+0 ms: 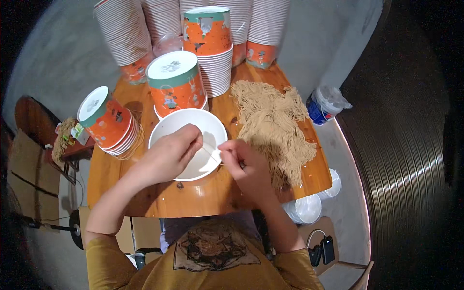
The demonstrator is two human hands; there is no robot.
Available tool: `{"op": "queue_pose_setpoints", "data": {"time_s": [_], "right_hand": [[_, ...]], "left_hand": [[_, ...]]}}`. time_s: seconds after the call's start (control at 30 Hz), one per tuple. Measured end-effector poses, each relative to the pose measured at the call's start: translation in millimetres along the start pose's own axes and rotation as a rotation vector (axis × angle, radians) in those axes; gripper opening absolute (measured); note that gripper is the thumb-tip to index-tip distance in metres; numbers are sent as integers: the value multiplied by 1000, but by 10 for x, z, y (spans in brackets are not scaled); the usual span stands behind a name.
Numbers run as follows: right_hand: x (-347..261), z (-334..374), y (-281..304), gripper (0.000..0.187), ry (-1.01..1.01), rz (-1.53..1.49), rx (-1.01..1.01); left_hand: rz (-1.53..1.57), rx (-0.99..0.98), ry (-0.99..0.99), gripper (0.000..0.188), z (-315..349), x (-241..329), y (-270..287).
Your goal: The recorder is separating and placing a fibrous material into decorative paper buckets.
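I see my left hand curled over the near-left rim of an empty white paper bowl that stands upright on the wooden worktop, roughly at its middle. The fingers are bent and pinched together above the bowl's inside, gripping one end of a thin pale strand. My right hand sits just beside the bowl's right rim, fingers also pinched, gripping the strand's other end, so the strand runs stretched between the two hands across the bowl's lower right part. What the strand is made of I cannot tell.

Right of the bowl, touching my right hand, lies a loose heap of tan noodles spread over the worktop's right half. Behind the bowl stands an upside-down stack of orange paper bowls with a teal band, and a second such stack lies tipped on its side at the worktop's left edge. More tall stacks of the same bowls crowd the far edge.

Off the worktop to the right, a blue and white tub lined with a clear bag stands on the floor. Below the near right corner I see white plastic lids.
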State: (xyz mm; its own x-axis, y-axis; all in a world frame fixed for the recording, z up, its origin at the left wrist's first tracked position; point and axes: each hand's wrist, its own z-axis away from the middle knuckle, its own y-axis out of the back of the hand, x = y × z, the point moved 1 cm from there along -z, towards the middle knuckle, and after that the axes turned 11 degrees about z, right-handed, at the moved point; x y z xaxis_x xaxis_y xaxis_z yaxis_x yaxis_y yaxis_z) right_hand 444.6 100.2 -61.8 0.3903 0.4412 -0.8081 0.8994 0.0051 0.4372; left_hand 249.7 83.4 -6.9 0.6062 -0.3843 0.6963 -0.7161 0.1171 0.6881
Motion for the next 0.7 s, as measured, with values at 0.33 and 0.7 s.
{"op": "queue_pose_setpoints", "data": {"time_s": [0.33, 0.7], "right_hand": [[50, -95, -163, 6, -45, -147, -169], [-16, -140, -581, 8, -104, -587, -492]], "left_hand": [[1223, -122, 463, 42, -43, -217, -216], [1282, 73, 642, 39, 344, -214, -50]]}}
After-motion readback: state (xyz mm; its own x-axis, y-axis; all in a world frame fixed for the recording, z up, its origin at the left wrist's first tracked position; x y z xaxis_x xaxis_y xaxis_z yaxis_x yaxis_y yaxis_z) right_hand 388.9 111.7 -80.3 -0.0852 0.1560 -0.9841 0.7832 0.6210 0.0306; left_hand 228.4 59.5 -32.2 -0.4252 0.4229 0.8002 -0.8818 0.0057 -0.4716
